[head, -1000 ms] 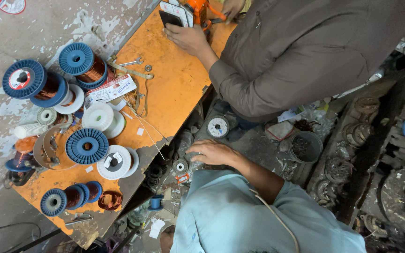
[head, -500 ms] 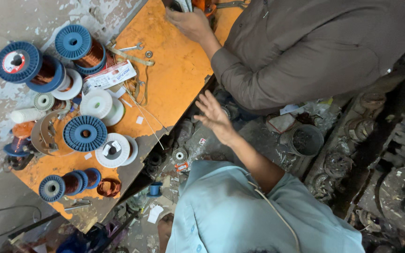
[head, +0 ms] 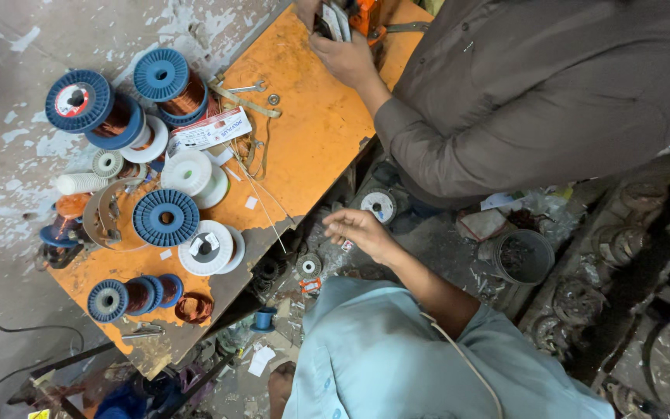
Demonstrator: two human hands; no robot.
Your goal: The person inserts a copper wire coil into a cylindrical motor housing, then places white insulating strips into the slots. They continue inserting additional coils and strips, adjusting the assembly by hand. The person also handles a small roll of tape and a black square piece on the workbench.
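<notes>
The person's right hand (head: 362, 231) shows a little left of the frame's centre, at the end of a bare forearm that comes out of a light blue sleeve (head: 397, 365) filling the bottom middle. The hand is loosely open, fingers gently curled and pointing left, and nothing can be seen in it. It hangs over the dark clutter just past the lower edge of the orange worktop (head: 312, 140). A small white-faced reel (head: 380, 206) lies just above the hand, and a smaller dark reel (head: 309, 266) lies just below and left of it, both down among the scrap. The left hand is out of sight. On the worktop, in the left half of the frame, stand blue-flanged spools of copper wire (head: 168, 81), with a second one (head: 87, 105) at upper left, a flat blue spool (head: 166, 218) at centre left and a white spool (head: 209, 247) beside it. A printed label card (head: 211, 130) lies near a small spanner (head: 248, 88). At top centre a co-worker in a brown-grey sleeve (head: 505, 101) has a hand (head: 344, 58) closed on an orange tool (head: 366, 15) at the worktop's far end. A grey bucket (head: 523, 256) sits at right of centre on the floor, and a small blue reel (head: 264, 318) lies below the worktop's edge.
</notes>
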